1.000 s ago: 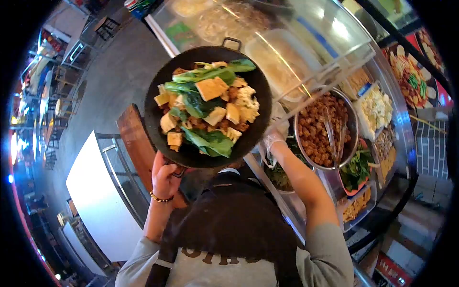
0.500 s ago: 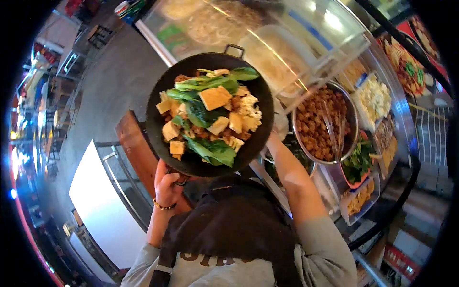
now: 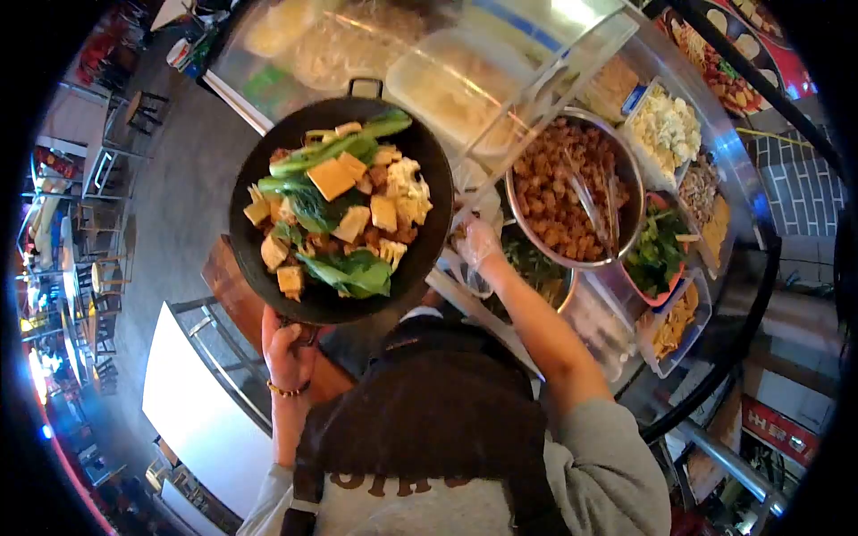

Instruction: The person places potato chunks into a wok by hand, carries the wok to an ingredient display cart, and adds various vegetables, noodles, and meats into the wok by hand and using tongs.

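Observation:
My left hand (image 3: 288,351) is closed round the handle of a black wok (image 3: 246,277), held level in front of my chest. In the wok lie leafy greens (image 3: 349,272), fried tofu cubes (image 3: 331,179), pale cauliflower-like pieces (image 3: 409,192) and browned chunks. My right hand (image 3: 480,243), in a clear plastic glove, is just right of the wok's rim, beside crumpled clear plastic (image 3: 483,201). Its fingers are blurred and partly lost against the plastic, so I cannot tell what they hold. A steel bowl (image 3: 511,192) of browned chunks with tongs (image 3: 590,205) stands right of that hand.
Beyond the wok, a clear-sided counter case holds a tub of pale food (image 3: 456,80). On the right are a white-food container (image 3: 661,129), a red-rimmed bowl of greens (image 3: 657,246) and a yellow-food tub (image 3: 677,326). A white tabletop (image 3: 201,411) and wooden bench (image 3: 228,277) lie left.
The wok and my left hand have shifted left in view. My right hand, earlier mostly hidden behind the wok's right edge, now shows apart from it. The counter has shifted up and left.

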Available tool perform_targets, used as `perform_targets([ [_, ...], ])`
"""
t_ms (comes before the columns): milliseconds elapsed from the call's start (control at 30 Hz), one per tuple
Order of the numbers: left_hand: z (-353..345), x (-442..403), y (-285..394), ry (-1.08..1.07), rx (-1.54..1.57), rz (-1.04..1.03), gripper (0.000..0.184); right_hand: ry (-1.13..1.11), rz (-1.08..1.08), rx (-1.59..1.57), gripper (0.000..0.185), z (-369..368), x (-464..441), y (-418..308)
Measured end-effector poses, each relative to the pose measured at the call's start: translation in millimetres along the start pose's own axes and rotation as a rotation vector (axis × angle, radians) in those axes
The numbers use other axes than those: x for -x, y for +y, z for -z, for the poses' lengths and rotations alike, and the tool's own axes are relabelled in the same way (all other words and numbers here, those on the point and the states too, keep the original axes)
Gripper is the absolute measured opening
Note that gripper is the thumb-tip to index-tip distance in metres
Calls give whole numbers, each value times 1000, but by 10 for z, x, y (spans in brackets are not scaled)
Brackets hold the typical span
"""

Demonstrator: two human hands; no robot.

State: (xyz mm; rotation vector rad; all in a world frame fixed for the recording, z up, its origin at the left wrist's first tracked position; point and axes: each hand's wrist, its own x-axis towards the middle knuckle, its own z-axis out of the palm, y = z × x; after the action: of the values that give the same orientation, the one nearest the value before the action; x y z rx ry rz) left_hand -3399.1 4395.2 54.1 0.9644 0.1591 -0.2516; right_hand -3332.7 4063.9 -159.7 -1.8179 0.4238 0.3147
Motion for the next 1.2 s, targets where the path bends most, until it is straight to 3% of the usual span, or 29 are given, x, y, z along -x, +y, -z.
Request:
perform_targets([
  [33,-16,-32,11,-4,5,-16,56,5,32,5,32,-6,-96,40],
  [67,-33,-51,7,-11,12,-46,56,-12,13,-196,35,1,-51,-169],
  [133,-44,-14,16,54,26,16,57,-8,56,435,38,180,312,-862],
  [167,15,2,-10,53,33,-19,57,6,87,507,37,164,308,-868],
  [267,108,-38,-29,-12,76,21,59,113,81,148,35,139,147,-593],
  [300,26,-60,25,-15,82,-2,59,148,94,168,35,157,178,-660],
  [333,-66,-55,92,-9,82,17,59,182,204,565,34,221,359,-1015],
  [433,-77,9,112,52,66,36,60,156,134,748,33,260,307,-987],
  [467,-71,6,125,28,74,50,60,298,255,696,32,248,333,-942],
  [567,-33,-38,105,16,79,64,59,245,207,466,29,346,299,-1047],
  [600,-16,-19,94,30,71,68,58,312,321,398,27,380,406,-1114],
  [767,-23,-43,49,0,54,71,56,330,418,454,30,552,518,-1303],
  [1000,27,-82,10,-12,46,50,56,209,475,267,33,900,901,-2279],
  [1033,27,-94,21,-23,26,56,56,307,470,385,34,980,871,-2308],
  [1100,64,-108,34,-36,15,57,56,137,485,192,34,1061,1070,-2703],
  [1167,137,-134,34,-80,-8,68,57,198,445,443,30,1126,1293,-3161],
  [1200,151,-148,41,-81,-2,64,57,169,487,409,31,1136,1419,-3367],
])
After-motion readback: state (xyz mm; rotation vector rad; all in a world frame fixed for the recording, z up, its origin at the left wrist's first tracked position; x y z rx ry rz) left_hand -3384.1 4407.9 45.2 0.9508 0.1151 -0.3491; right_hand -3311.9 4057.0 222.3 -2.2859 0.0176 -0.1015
